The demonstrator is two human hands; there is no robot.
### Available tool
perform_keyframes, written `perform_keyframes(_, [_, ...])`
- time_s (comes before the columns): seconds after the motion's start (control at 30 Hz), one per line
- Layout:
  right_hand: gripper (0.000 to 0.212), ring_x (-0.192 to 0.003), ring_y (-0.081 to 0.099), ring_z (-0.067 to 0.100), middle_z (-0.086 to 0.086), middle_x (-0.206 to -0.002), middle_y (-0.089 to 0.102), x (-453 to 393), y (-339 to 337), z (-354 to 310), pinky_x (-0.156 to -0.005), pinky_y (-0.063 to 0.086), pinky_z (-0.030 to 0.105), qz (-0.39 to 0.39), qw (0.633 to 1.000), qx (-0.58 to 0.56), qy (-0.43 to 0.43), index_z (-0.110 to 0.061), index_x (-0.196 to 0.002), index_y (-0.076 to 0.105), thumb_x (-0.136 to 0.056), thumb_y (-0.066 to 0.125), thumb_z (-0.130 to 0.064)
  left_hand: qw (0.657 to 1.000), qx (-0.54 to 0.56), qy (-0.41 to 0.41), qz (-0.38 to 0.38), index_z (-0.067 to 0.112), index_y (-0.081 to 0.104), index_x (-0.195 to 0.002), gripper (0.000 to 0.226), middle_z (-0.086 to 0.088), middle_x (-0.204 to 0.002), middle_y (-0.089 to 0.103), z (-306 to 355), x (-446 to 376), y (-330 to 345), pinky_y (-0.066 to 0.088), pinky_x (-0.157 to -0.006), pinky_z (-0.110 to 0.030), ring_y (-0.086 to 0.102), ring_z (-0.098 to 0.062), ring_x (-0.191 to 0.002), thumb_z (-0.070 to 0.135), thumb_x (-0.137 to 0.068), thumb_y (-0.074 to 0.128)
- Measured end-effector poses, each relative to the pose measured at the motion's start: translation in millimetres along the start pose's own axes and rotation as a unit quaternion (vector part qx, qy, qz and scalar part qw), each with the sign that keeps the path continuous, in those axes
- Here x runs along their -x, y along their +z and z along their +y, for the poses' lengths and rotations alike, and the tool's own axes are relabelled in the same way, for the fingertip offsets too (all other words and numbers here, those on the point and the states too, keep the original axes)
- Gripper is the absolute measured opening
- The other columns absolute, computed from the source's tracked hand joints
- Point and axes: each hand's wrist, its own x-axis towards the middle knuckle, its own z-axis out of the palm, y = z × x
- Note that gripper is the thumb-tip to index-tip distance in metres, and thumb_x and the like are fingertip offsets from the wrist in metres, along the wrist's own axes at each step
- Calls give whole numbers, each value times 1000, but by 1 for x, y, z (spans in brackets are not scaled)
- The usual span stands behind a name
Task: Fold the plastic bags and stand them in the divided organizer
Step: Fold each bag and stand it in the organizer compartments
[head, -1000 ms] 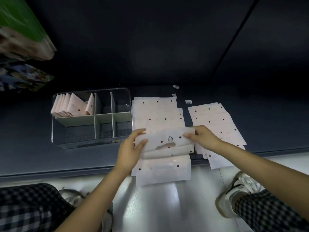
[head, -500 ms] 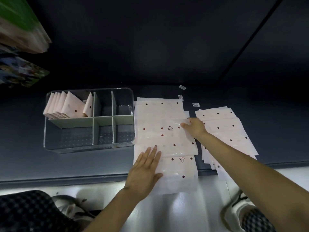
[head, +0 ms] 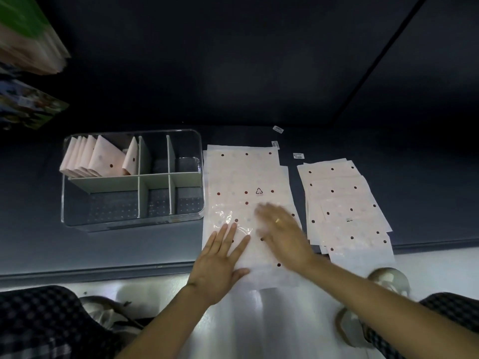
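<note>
A pink plastic bag with dark dots [head: 243, 177] lies flat on a stack of the same bags, hanging over the dark mat's near edge. My left hand [head: 220, 260] presses flat on its near left part, fingers spread. My right hand [head: 282, 231], blurred, lies flat on the bag's right half, fingers straight. A clear divided organizer [head: 132, 221] stands to the left. Several folded pink bags [head: 103, 159] stand upright in its far left compartment; the other compartments hold nothing.
A second spread pile of dotted bags [head: 344, 203] lies to the right. Small labels [head: 298, 156] lie behind the bags. The dark mat [head: 427, 190] ends at a white floor [head: 160, 288]. Coloured packages [head: 28, 104] sit at far left. My knees and shoes show at the bottom.
The bag I held up folded a second ago is now laid out flat on the stack. My right hand has swept from the bag's far right edge back toward me; my left hand stays pressed.
</note>
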Motion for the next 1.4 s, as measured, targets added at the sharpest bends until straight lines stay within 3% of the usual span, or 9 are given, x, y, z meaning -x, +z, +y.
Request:
perform_keyframes(0.07, [57, -135, 38, 25, 8, -145, 42, 23, 10, -14, -109, 31, 50, -116, 989, 55, -77, -7, -137, 46, -96, 33, -44, 1000, 3, 1, 0, 28, -10, -147, 70, -10, -154, -19, 0, -1, 2, -6, -116, -50, -14, -32, -143, 65, -89, 3])
perform_keyframes(0.17, [72, -145, 8, 22, 4, -156, 7, 43, 18, -5, -117, 7, 49, -207, 974, 88, -42, -9, -149, 17, -95, 16, -57, 1000, 12, 7, -11, 31, -21, -144, 71, -6, -151, -30, -1, -2, 1, -17, -114, -45, -27, -28, -139, 67, -84, -2])
perform_keyframes(0.43, [82, -141, -19, 13, -9, -152, -17, 78, -9, 56, -112, -23, 27, -230, 964, 108, 75, -17, -147, -8, -80, -13, -64, 999, 5, -53, -3, 37, -21, -142, 66, 1, -154, -23, -34, 32, 2, -15, -116, -37, -23, -24, -142, 63, -81, -15])
perform_keyframes(0.53, [78, -142, 25, 24, 1, -153, 26, 64, -20, 42, -119, 11, 36, -148, 981, 86, 91, -11, -141, 38, -91, 1, -58, 998, 29, -62, 4, 37, -9, -146, 73, 3, -154, -22, -33, 32, -2, -14, -115, -36, -23, -23, -141, 65, -78, -17])
perform_keyframes(0.6, [42, -116, 59, 28, 7, -126, 62, 50, -23, 29, -102, 42, 44, -48, 995, 54, 70, -10, -113, 68, -95, 45, -40, 996, 55, -67, 11, 36, 0, -148, 74, 5, -153, -19, -31, 30, -4, -14, -115, -35, -23, -22, -140, 66, -80, -11])
perform_keyframes(0.67, [22, -98, 67, 25, 5, -107, 70, 35, -18, 17, -87, 52, 39, -2, 999, 7, 46, -12, -98, 73, -77, 76, -21, 995, 66, -72, 9, 36, 4, -149, 72, 8, -154, -17, -31, 30, -5, -15, -114, -34, -22, -20, -141, 65, -83, -3])
perform_keyframes(0.87, [10, -72, 66, 20, -1, -82, 69, 13, -1, 6, -68, 51, 25, -31, 999, -30, 19, -13, -76, 74, -69, 82, -12, 992, 89, -90, 21, 36, 19, -148, 72, 8, -159, 1, -28, 25, -6, -9, -116, -34, -2, -17, -147, 66, -85, 2])
perform_keyframes(1.17, [35, -62, 58, 14, -2, -72, 62, 0, 4, 8, -54, 44, 18, -67, 992, 105, -30, -16, -68, 64, -45, 87, -3, 974, 173, -102, 100, 27, 49, -133, 45, 3, -152, 30, -24, 14, -7, 2, -117, -35, 14, -19, -145, 50, -94, 43])
perform_keyframes(1.4, [20, -96, 51, 20, 0, -105, 56, 11, -11, 16, -79, 45, 32, -179, 983, 6, -29, -15, -99, 49, -86, 50, 0, 952, 268, -55, 135, 27, 55, -129, 50, 11, -131, 54, -25, 13, -15, 27, -102, -23, 43, -12, -127, 36, -82, 69])
